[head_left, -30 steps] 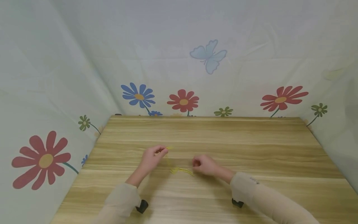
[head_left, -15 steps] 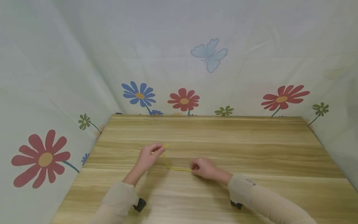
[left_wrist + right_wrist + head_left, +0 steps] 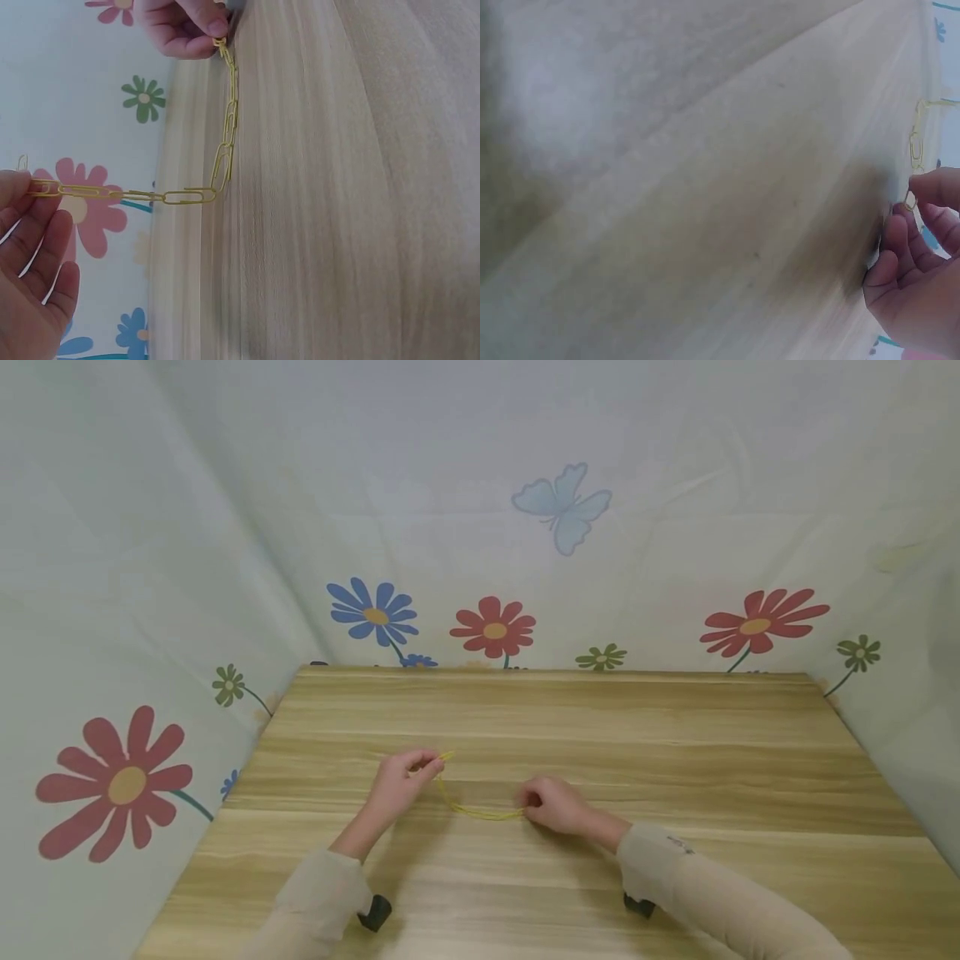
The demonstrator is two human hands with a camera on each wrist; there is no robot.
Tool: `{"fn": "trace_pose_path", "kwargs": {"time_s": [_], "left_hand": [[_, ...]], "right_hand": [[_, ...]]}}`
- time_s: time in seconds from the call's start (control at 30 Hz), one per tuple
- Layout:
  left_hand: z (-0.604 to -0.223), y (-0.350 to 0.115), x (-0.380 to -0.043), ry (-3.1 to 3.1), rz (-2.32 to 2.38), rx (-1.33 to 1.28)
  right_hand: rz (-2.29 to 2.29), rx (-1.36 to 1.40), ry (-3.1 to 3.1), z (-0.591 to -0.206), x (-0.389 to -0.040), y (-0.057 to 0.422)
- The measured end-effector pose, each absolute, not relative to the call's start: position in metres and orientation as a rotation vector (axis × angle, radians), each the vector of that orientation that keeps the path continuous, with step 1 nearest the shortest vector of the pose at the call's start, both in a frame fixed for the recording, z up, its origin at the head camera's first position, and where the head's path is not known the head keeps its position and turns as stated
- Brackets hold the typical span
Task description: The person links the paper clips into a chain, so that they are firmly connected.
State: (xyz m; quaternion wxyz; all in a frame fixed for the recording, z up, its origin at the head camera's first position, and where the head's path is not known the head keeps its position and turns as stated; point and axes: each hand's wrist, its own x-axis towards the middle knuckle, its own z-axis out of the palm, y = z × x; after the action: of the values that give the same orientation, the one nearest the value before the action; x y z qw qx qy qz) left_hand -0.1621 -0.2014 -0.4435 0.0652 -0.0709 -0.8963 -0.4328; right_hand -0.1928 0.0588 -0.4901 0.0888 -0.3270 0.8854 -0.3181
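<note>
A chain of linked yellow paper clips [image 3: 189, 196] sags between my two hands. My left hand [image 3: 399, 777] pinches one end between thumb and index finger, and a clip end pokes out past the fingertips. In the left wrist view its other fingers are spread below the chain. My right hand [image 3: 558, 803] pinches the opposite end, lower and close over the table. In the right wrist view the last clip [image 3: 910, 199] shows at the thumb, with the other fingers curled beneath it.
Both hands are over a wood-grain table [image 3: 600, 718]. White cloth with printed flowers and a butterfly [image 3: 562, 510] hangs behind it and at the sides. A dark strap piece [image 3: 376, 912] juts from the left sleeve.
The chain's loose right end lay on the table and is now pinched by my right hand. Its bunched middle has spread into a hanging curve, and my left hand has shifted slightly left.
</note>
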Motion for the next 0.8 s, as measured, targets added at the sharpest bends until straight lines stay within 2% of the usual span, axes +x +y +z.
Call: {"fn": "trace_pose_path", "kwargs": {"time_s": [0.4, 0.8], "left_hand": [[-0.448, -0.2, -0.162, -2.689, -1.35, -0.225], [-0.45, -0.197, -0.163, -2.701, -1.327, -0.228]], "right_hand": [[-1.299, -0.8, 2.481, -0.479, -0.2, 0.065], [-1.437, -0.646, 2.379, -0.461, -0.2, 0.065]]}}
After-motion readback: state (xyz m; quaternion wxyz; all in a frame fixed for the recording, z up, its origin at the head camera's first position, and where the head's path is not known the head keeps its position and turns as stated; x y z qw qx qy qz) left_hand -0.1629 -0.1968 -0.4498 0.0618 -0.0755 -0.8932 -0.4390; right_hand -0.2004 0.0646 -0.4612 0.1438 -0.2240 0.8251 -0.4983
